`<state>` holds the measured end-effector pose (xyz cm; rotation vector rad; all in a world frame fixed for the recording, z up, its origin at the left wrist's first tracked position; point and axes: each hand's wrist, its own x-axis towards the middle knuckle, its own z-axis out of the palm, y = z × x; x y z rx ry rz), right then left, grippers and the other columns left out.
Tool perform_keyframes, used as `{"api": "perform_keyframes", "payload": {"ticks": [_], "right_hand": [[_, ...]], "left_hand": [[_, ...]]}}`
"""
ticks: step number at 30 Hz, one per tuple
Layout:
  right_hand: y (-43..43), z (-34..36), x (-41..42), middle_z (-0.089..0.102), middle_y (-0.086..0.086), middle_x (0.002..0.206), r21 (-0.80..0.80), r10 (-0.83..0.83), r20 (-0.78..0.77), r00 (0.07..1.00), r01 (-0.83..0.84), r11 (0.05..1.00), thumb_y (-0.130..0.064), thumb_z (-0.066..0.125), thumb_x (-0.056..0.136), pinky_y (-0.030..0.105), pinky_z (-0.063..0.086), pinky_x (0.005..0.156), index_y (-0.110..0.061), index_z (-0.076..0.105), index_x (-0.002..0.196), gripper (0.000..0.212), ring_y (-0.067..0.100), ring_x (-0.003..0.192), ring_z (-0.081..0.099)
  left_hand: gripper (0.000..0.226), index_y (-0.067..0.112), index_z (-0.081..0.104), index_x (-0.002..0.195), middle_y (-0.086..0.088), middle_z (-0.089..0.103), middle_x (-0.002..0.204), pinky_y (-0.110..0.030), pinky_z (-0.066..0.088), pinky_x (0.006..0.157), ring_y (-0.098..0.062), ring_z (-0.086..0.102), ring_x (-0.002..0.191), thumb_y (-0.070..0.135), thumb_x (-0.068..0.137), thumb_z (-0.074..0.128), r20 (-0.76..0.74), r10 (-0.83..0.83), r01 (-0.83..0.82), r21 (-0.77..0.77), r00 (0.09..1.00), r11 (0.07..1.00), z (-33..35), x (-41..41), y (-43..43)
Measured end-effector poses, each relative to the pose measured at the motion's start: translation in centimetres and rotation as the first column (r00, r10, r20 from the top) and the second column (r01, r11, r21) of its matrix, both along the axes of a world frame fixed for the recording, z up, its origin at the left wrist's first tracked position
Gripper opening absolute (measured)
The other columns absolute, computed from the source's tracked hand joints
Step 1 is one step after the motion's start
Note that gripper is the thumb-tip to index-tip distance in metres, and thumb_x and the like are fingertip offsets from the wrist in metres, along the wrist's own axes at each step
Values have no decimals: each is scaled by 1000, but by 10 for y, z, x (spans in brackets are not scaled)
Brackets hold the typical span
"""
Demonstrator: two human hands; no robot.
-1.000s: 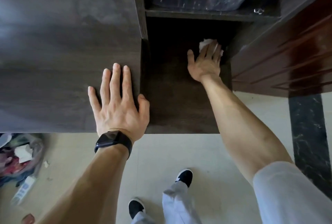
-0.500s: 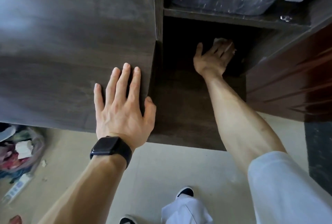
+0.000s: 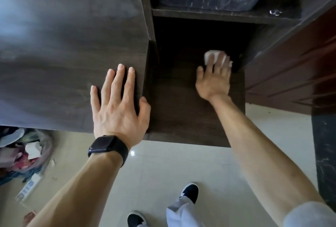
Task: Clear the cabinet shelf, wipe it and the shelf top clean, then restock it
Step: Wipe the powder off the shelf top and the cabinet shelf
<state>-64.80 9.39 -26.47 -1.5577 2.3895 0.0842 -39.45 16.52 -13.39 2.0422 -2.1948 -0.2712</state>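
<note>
Pressed crumpled white cloth [image 3: 211,56] onto dark wooden shelf [image 3: 181,114] near back right corner, right hand [image 3: 213,81] fingers [image 3: 221,63] straight. Rested left hand [image 3: 118,106] flat, released, on dark cabinet top [image 3: 63,53].

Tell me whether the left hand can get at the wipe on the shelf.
Probably yes: the left hand rests beside the shelf, whose front is open, though the right hand covers most of the wipe.
</note>
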Motion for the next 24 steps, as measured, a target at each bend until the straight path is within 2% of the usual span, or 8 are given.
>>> {"api": "perform_keyframes", "payload": {"ticks": [3, 7, 9, 14, 16, 19, 21, 24], "right_hand": [[-41, 0, 6, -20, 20, 161, -11, -143, 24, 989, 143, 990, -51, 12, 99, 51, -8, 121, -9, -7, 156, 73, 36, 148, -20], [-42, 1, 62, -21, 10, 162, -16, 220, 89, 972, -219, 976, -46, 15, 101, 47, -8, 121, -14, -8, 156, 68, 28, 149, -21], [-36, 2, 64, -12, 6, 165, -43, 328, 101, 939, -325, 945, -45, 19, 101, 46, -6, 122, -19, 1, 157, 64, 26, 150, -16], [-64, 14, 54, 26, 12, 154, -101, 212, -91, 973, -221, 970, -47, 24, 100, 50, 17, 116, -19, 31, 150, 58, 34, 144, 17], [-80, 18, 63, 27, 13, 152, -76, 202, -80, 976, -208, 975, -47, 26, 100, 49, 24, 111, -16, 35, 148, 58, 35, 139, 23], [-98, 20, 70, 23, 12, 157, -4, 231, -74, 970, -232, 973, -46, 30, 99, 48, 24, 111, -17, 29, 151, 60, 35, 140, 22], [-104, 23, 69, 18, 10, 160, 37, 213, -96, 972, -210, 977, -47, 30, 99, 48, 23, 111, -16, 35, 150, 59, 34, 142, 18], [-99, 24, 56, 23, 12, 158, 10, 200, -137, 970, -201, 980, -49, 25, 99, 50, 25, 108, -18, 38, 148, 59, 35, 142, 21]], "left_hand": [[68, 26, 20, 156, 5, 13, 165, -51, 3, 122, -16, 4, 152, 45, 92, 35, -1, 1, -1, -2, 1000, 1000, -1, 0, -2], [69, 26, 20, 156, 5, 14, 164, -51, 4, 122, -16, 5, 152, 44, 92, 36, 6, 11, -11, 6, 1000, 1000, -1, 0, -3], [69, 26, 20, 156, 5, 14, 164, -52, 5, 122, -16, 5, 152, 43, 91, 37, 6, 17, -17, 13, 1000, 1000, 0, 1, -2], [69, 25, 20, 156, 4, 14, 165, -51, 3, 122, -17, 5, 152, 43, 92, 36, 19, 7, -8, 17, 1000, 1000, 0, -1, -3], [68, 25, 20, 156, 4, 13, 165, -51, 3, 122, -17, 5, 152, 44, 92, 35, 29, 4, -5, 17, 1000, 1000, 1, 0, -3], [69, 25, 20, 156, 4, 14, 164, -51, 4, 122, -18, 6, 152, 43, 92, 35, 30, 6, -7, 16, 1000, 1000, 0, 0, -3], [68, 26, 20, 156, 4, 14, 164, -51, 4, 122, -17, 7, 152, 43, 92, 35, 25, 11, -12, 15, 1000, 1000, 0, -1, -3], [68, 27, 19, 156, 5, 13, 165, -50, 3, 122, -16, 5, 152, 44, 92, 35, 28, 13, -13, 23, 1000, 1000, 0, -1, -3]]}}
